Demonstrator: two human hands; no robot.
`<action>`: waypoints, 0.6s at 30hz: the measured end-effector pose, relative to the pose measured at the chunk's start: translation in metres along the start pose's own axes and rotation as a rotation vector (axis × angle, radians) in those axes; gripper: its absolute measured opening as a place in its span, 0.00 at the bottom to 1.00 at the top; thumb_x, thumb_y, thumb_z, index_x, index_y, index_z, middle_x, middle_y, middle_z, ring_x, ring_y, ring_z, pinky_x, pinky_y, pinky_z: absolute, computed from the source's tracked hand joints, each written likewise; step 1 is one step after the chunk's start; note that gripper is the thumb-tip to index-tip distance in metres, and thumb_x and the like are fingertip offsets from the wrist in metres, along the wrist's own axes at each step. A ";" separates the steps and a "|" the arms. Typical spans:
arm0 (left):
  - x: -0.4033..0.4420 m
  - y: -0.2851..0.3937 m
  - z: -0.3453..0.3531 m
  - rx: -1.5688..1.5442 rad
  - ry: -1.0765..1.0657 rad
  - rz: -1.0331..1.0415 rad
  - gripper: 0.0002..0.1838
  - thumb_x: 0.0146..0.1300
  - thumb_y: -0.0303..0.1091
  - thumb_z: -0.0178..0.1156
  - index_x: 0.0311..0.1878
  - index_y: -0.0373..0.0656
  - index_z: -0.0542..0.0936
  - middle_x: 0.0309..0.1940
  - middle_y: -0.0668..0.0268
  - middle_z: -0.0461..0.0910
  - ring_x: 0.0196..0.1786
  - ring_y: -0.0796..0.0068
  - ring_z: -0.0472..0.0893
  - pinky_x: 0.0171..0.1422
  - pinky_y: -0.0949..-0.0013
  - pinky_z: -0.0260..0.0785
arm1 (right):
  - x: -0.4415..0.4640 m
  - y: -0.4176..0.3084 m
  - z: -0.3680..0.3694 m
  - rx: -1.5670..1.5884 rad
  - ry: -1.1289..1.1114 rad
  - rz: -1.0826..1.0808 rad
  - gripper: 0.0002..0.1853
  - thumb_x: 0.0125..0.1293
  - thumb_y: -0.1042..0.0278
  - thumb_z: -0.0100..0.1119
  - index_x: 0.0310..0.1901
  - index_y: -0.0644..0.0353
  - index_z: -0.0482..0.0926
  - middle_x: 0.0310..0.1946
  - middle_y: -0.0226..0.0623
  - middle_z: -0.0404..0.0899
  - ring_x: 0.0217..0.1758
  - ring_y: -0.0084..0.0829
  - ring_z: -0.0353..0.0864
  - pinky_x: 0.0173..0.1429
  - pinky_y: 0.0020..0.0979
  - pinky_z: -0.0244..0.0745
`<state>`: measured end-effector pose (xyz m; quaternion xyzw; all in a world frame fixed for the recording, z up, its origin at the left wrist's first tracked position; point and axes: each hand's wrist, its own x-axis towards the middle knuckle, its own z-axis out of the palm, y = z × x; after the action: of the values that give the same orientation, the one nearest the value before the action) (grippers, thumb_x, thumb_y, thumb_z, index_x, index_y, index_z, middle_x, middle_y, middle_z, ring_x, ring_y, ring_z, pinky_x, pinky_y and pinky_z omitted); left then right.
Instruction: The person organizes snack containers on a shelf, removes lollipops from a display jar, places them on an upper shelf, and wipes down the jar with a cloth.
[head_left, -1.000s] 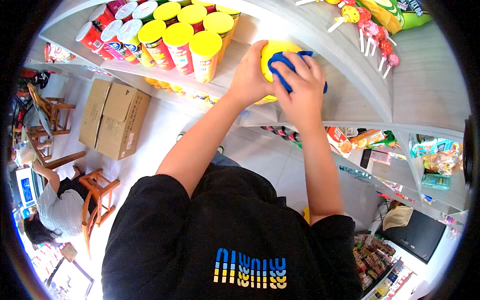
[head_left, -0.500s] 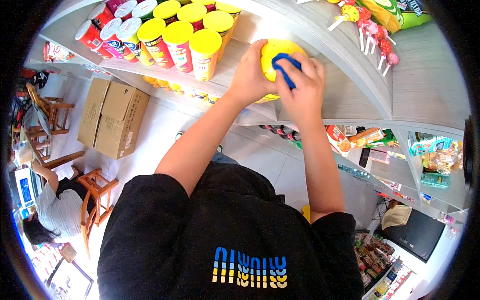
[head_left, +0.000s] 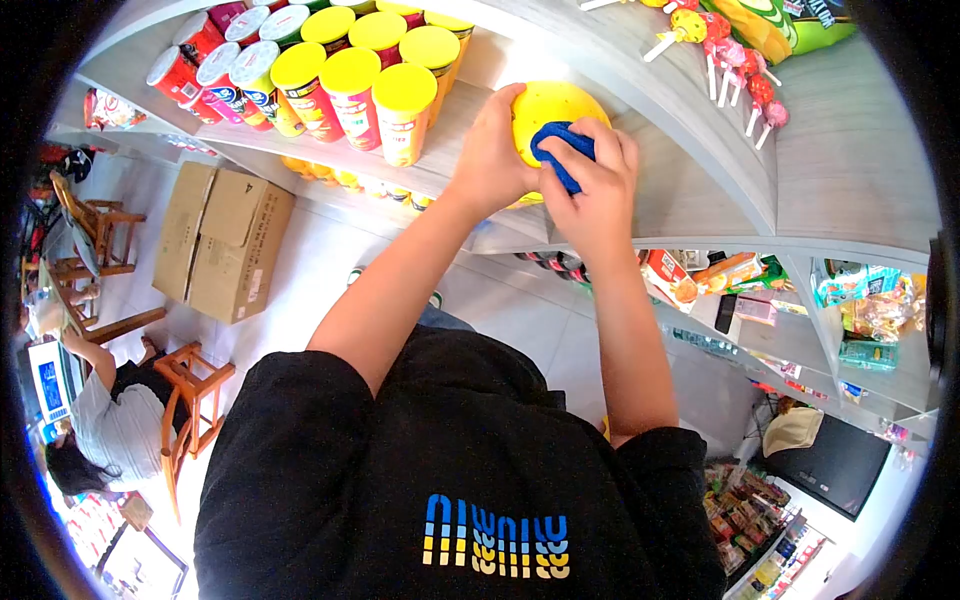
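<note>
A round yellow container [head_left: 562,100] with small dark marks on its top is at the shelf's front edge. My left hand [head_left: 492,165] grips its left side, fingers wrapped round the rim. My right hand [head_left: 597,175] is closed on a blue cloth [head_left: 566,158] and presses it against the container's yellow top. The container's lower part is mostly hidden behind my hands. Left of my left hand, chip canisters with yellow lids [head_left: 404,88] stand close together on the same shelf.
Lollipops [head_left: 720,58] hang over the upper shelf edge [head_left: 690,120] at right. Packaged snacks [head_left: 735,275] lie on lower shelves. A cardboard box [head_left: 225,240] stands on the floor at left, near a wooden stool [head_left: 195,385] and a seated person [head_left: 120,425].
My right hand and the blue cloth have shifted slightly left and toward me across the yellow top. My left hand keeps its hold on the container.
</note>
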<state>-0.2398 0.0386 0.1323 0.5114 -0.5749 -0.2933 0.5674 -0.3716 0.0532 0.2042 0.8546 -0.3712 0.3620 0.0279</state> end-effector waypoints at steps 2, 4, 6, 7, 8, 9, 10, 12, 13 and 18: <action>0.001 0.003 0.001 -0.003 0.011 0.001 0.52 0.34 0.44 0.77 0.63 0.32 0.62 0.56 0.47 0.71 0.60 0.51 0.72 0.63 0.58 0.67 | 0.005 0.008 0.004 -0.023 0.015 0.017 0.12 0.47 0.70 0.66 0.37 0.54 0.85 0.44 0.41 0.77 0.49 0.45 0.72 0.54 0.41 0.69; 0.000 0.004 0.003 0.043 0.045 0.061 0.53 0.34 0.45 0.78 0.63 0.32 0.61 0.56 0.47 0.71 0.59 0.51 0.73 0.62 0.59 0.67 | 0.018 0.010 0.007 -0.071 0.054 0.085 0.11 0.51 0.70 0.64 0.38 0.55 0.85 0.42 0.43 0.80 0.46 0.43 0.77 0.53 0.38 0.71; -0.002 0.008 0.004 0.040 0.045 0.044 0.53 0.34 0.46 0.78 0.63 0.32 0.61 0.56 0.47 0.71 0.59 0.51 0.73 0.62 0.59 0.67 | 0.033 0.016 0.011 -0.028 0.032 0.250 0.10 0.53 0.69 0.63 0.38 0.57 0.85 0.40 0.44 0.81 0.43 0.44 0.79 0.52 0.38 0.72; -0.001 0.010 0.003 0.036 0.046 0.029 0.54 0.34 0.46 0.78 0.63 0.32 0.61 0.56 0.47 0.71 0.59 0.52 0.73 0.62 0.59 0.67 | 0.039 0.020 0.015 0.015 0.010 0.413 0.10 0.54 0.68 0.63 0.38 0.58 0.85 0.38 0.45 0.82 0.41 0.44 0.80 0.50 0.38 0.73; -0.001 0.010 0.002 0.038 0.045 0.032 0.54 0.34 0.46 0.78 0.63 0.32 0.61 0.56 0.47 0.71 0.59 0.52 0.73 0.62 0.59 0.67 | 0.042 0.025 0.020 -0.019 0.062 0.385 0.11 0.56 0.65 0.61 0.39 0.60 0.85 0.34 0.47 0.83 0.38 0.45 0.82 0.48 0.37 0.75; -0.001 0.010 0.002 0.050 0.049 0.031 0.53 0.34 0.46 0.77 0.63 0.32 0.61 0.56 0.47 0.71 0.59 0.52 0.73 0.62 0.59 0.67 | 0.041 0.025 0.019 -0.019 0.065 0.387 0.11 0.56 0.65 0.61 0.39 0.60 0.85 0.34 0.47 0.83 0.38 0.45 0.82 0.48 0.37 0.75; -0.001 0.010 0.002 0.060 0.054 0.029 0.53 0.34 0.46 0.77 0.62 0.32 0.61 0.56 0.48 0.71 0.59 0.52 0.73 0.62 0.59 0.67 | 0.040 0.024 0.017 -0.032 0.046 0.338 0.10 0.55 0.66 0.62 0.38 0.59 0.85 0.35 0.46 0.82 0.39 0.45 0.81 0.49 0.38 0.74; -0.006 0.014 0.001 0.068 0.052 0.024 0.52 0.36 0.44 0.77 0.64 0.32 0.60 0.56 0.48 0.71 0.59 0.53 0.73 0.63 0.59 0.66 | 0.032 0.022 0.011 -0.048 0.023 0.284 0.10 0.54 0.67 0.63 0.38 0.58 0.85 0.37 0.45 0.82 0.41 0.45 0.80 0.49 0.38 0.74; -0.007 0.016 0.000 0.078 0.054 0.018 0.52 0.38 0.41 0.76 0.65 0.33 0.59 0.56 0.47 0.71 0.60 0.55 0.73 0.64 0.60 0.65 | 0.024 0.019 0.007 -0.053 0.043 0.201 0.10 0.53 0.69 0.64 0.37 0.58 0.85 0.38 0.44 0.81 0.43 0.44 0.78 0.50 0.38 0.73; -0.012 0.001 0.008 0.090 0.102 0.005 0.55 0.35 0.45 0.77 0.65 0.32 0.58 0.60 0.46 0.66 0.64 0.49 0.67 0.68 0.57 0.60 | 0.001 -0.005 -0.005 -0.020 -0.063 0.017 0.13 0.47 0.68 0.65 0.38 0.52 0.85 0.43 0.38 0.77 0.46 0.45 0.72 0.52 0.41 0.71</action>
<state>-0.2494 0.0485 0.1276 0.5493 -0.5592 -0.2391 0.5731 -0.3709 0.0583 0.2095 0.8621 -0.3827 0.3315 0.0219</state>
